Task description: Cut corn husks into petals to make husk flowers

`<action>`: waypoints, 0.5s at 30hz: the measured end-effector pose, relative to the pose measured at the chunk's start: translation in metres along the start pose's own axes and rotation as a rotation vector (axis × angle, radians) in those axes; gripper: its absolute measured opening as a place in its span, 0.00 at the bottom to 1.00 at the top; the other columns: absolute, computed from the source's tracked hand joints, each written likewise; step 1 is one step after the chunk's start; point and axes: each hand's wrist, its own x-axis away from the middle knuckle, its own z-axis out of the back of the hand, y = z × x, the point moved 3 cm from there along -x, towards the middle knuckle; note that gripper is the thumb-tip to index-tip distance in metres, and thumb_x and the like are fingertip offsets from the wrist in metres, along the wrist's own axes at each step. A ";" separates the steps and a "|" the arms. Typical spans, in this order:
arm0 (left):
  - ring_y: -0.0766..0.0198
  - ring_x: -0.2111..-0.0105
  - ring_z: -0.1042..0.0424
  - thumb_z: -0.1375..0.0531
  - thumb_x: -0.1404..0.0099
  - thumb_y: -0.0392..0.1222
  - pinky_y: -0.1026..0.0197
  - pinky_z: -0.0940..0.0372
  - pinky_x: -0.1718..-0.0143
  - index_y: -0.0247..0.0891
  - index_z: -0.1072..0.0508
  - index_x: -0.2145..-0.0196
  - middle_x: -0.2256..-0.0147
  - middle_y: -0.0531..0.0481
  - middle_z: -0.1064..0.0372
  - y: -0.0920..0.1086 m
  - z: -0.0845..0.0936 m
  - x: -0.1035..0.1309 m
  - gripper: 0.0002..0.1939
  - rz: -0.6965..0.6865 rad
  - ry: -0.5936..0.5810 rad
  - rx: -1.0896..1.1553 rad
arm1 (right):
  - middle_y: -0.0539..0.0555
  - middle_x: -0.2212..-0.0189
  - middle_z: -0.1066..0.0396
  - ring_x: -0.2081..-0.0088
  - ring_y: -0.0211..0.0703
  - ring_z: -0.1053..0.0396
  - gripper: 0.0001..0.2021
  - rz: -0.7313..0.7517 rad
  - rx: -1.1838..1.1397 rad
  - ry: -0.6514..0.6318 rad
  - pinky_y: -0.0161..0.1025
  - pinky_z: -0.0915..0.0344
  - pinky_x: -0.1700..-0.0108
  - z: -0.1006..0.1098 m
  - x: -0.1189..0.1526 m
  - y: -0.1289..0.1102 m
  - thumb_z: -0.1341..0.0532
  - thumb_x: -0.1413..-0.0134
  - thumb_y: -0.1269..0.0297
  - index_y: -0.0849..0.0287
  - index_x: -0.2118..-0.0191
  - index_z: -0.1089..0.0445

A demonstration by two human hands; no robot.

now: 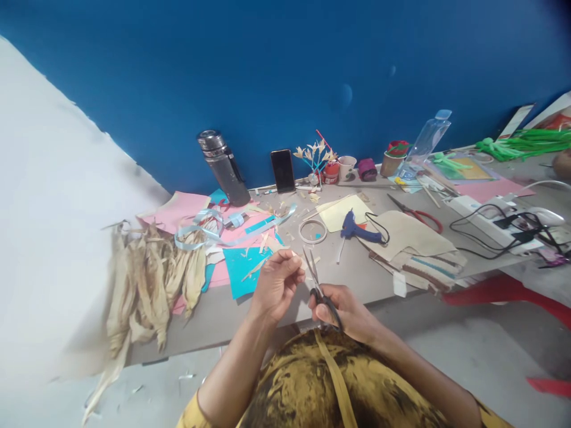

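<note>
My right hand (341,309) is wrapped round the black handles of a pair of scissors (314,273), whose blades are slightly apart and point away from me. Close to its left, my left hand (280,279) is closed in a pinch at the fingertips, near the blades. A small pale piece shows at those fingertips, too small to make out. Beneath and left of my left hand lies a blue paper sheet (243,276) with pale husk scraps on it. A roll of tape (312,231) rests just beyond the scissors.
Dried husks (154,285) hang over the table's left edge. Behind stand a flask (225,172), a phone (282,170) and a husk flower arrangement (316,156). To the right are a blue glue gun (357,229), red-handled scissors (423,219), a power strip (491,223) and cables.
</note>
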 end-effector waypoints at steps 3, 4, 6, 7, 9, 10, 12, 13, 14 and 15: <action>0.71 0.78 0.32 0.25 0.55 0.37 0.67 0.38 0.75 0.36 0.31 0.72 0.78 0.57 0.33 -0.001 0.000 -0.001 0.18 0.003 0.010 0.002 | 0.51 0.75 0.32 0.75 0.36 0.41 0.31 0.016 0.003 0.006 0.33 0.45 0.73 -0.001 -0.001 0.002 0.36 0.53 0.33 0.64 0.66 0.30; 0.70 0.78 0.32 0.25 0.55 0.37 0.67 0.38 0.75 0.36 0.31 0.72 0.78 0.57 0.32 -0.002 -0.001 -0.001 0.18 0.005 0.011 0.001 | 0.51 0.75 0.32 0.75 0.36 0.41 0.31 0.016 -0.004 0.006 0.33 0.45 0.73 -0.001 -0.001 0.003 0.36 0.53 0.34 0.64 0.66 0.30; 0.70 0.78 0.32 0.25 0.56 0.38 0.67 0.38 0.75 0.36 0.31 0.73 0.78 0.57 0.32 -0.003 -0.002 -0.002 0.19 0.003 0.012 -0.003 | 0.51 0.76 0.32 0.76 0.36 0.40 0.30 0.008 -0.022 0.007 0.33 0.46 0.74 -0.001 -0.002 0.004 0.35 0.53 0.35 0.64 0.67 0.30; 0.70 0.78 0.32 0.25 0.56 0.38 0.67 0.38 0.75 0.36 0.31 0.73 0.78 0.57 0.32 -0.003 -0.002 -0.002 0.19 0.000 0.012 -0.006 | 0.51 0.76 0.32 0.76 0.36 0.40 0.30 0.001 -0.030 0.012 0.33 0.46 0.74 -0.001 -0.002 0.004 0.35 0.54 0.35 0.64 0.68 0.30; 0.70 0.79 0.32 0.25 0.56 0.38 0.67 0.38 0.75 0.36 0.31 0.73 0.78 0.56 0.31 -0.003 -0.003 -0.002 0.19 -0.005 0.014 -0.010 | 0.50 0.78 0.32 0.77 0.35 0.39 0.29 -0.011 -0.046 0.030 0.32 0.46 0.74 -0.001 -0.003 0.005 0.33 0.55 0.37 0.64 0.70 0.30; 0.70 0.79 0.31 0.25 0.56 0.38 0.67 0.38 0.75 0.36 0.31 0.73 0.78 0.56 0.31 -0.003 -0.003 -0.002 0.18 -0.005 0.015 -0.011 | 0.50 0.78 0.33 0.77 0.35 0.39 0.28 -0.016 -0.054 0.041 0.32 0.46 0.75 -0.001 -0.003 0.004 0.33 0.55 0.37 0.63 0.71 0.30; 0.70 0.79 0.31 0.25 0.56 0.38 0.67 0.37 0.75 0.36 0.30 0.73 0.78 0.56 0.31 -0.002 -0.003 -0.002 0.18 -0.003 0.015 -0.010 | 0.50 0.80 0.33 0.78 0.35 0.38 0.27 -0.033 -0.066 0.059 0.32 0.44 0.75 -0.001 -0.004 0.005 0.31 0.57 0.38 0.63 0.72 0.30; 0.70 0.79 0.31 0.25 0.56 0.38 0.67 0.37 0.75 0.36 0.30 0.73 0.78 0.56 0.31 -0.002 -0.004 -0.002 0.18 -0.002 0.013 -0.010 | 0.50 0.80 0.33 0.78 0.36 0.38 0.27 -0.042 -0.068 0.068 0.32 0.43 0.75 -0.001 -0.004 0.006 0.31 0.58 0.39 0.63 0.72 0.30; 0.70 0.79 0.31 0.25 0.56 0.38 0.67 0.37 0.75 0.36 0.30 0.73 0.78 0.56 0.31 -0.001 -0.004 -0.002 0.18 -0.003 0.010 -0.011 | 0.50 0.81 0.32 0.78 0.36 0.37 0.26 -0.052 -0.071 0.077 0.32 0.43 0.75 -0.001 -0.005 0.008 0.30 0.58 0.40 0.63 0.73 0.29; 0.70 0.78 0.31 0.25 0.55 0.38 0.67 0.36 0.74 0.36 0.30 0.73 0.78 0.56 0.31 0.000 -0.005 -0.001 0.17 -0.004 0.005 -0.014 | 0.50 0.81 0.32 0.79 0.36 0.37 0.25 -0.060 -0.074 0.087 0.32 0.42 0.75 -0.001 -0.005 0.010 0.30 0.59 0.41 0.63 0.73 0.29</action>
